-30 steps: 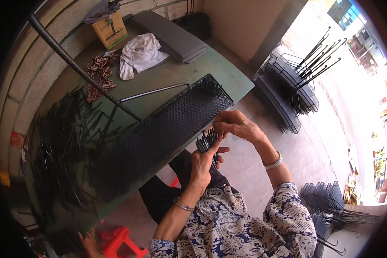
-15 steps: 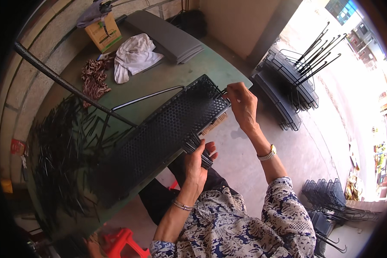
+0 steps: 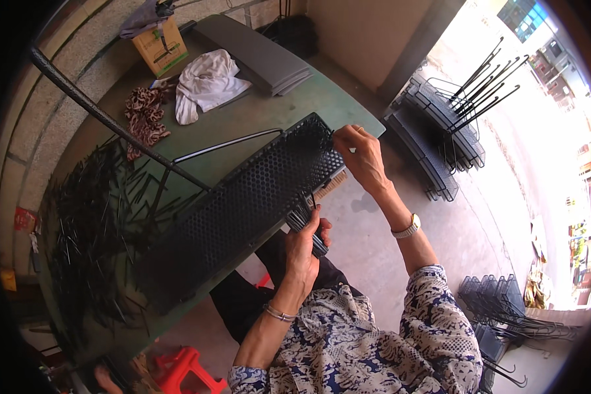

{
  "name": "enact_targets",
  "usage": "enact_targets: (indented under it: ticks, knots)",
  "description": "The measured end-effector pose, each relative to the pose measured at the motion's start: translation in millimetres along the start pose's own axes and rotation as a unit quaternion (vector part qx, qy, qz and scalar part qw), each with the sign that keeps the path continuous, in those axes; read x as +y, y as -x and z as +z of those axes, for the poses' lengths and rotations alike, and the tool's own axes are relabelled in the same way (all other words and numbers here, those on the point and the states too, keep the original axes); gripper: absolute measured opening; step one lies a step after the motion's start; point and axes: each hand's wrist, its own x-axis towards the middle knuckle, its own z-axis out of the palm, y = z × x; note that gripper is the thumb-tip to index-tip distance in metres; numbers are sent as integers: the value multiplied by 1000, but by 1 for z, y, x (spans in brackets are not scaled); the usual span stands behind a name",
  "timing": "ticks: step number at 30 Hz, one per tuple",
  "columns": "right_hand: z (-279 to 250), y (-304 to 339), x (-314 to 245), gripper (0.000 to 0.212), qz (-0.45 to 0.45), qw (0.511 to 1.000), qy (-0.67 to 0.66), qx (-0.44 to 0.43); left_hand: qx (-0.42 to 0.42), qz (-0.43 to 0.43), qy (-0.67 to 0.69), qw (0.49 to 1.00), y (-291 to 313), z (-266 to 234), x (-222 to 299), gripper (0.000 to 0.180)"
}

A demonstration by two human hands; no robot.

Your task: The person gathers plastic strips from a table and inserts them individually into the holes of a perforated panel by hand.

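A long black perforated metal tray lies slantwise along the near edge of the green table, a bent black rod frame joined to its far side. My left hand is closed around a bundle of thin black strips, just off the tray's near side. At the tray's right end my right hand is pinched, fingertips against the corner. Whatever lies between those fingertips is hidden. Many more loose black strips are heaped on the table's left part.
On the green table lie a white cloth, a patterned cloth, flat grey sheets and a cardboard box. Black racks with hooked rods are stacked right; more racks stand lower right. A red stool is below.
My right hand has shifted slightly left, closer onto the tray's corner; the dark strip ends seen by its fingers no longer show. My left hand, still around the bundle, has barely moved.
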Motion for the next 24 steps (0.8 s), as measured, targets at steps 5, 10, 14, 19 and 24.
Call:
enact_targets:
  ticks: [5, 10, 14, 19, 24]
  knots:
    - [3, 8, 1, 7, 11, 997, 78, -9, 2, 13, 16, 1000, 6, 3, 2, 23]
    - [1, 24, -21, 19, 48, 992, 109, 37, -12, 7, -9, 1000, 11, 3, 7, 25]
    - [-12, 38, -44, 31, 194, 955, -100, -199, -32, 16, -21, 999, 14, 2, 9, 24]
    - [-21, 49, -54, 27, 184, 914, -226, -281, -40, 44, -72, 996, 23, 15, 10, 24]
    - [-26, 50, -57, 23, 227, 887, -286, -282, -34, 6, -114, 993, 19, 8, 7, 25]
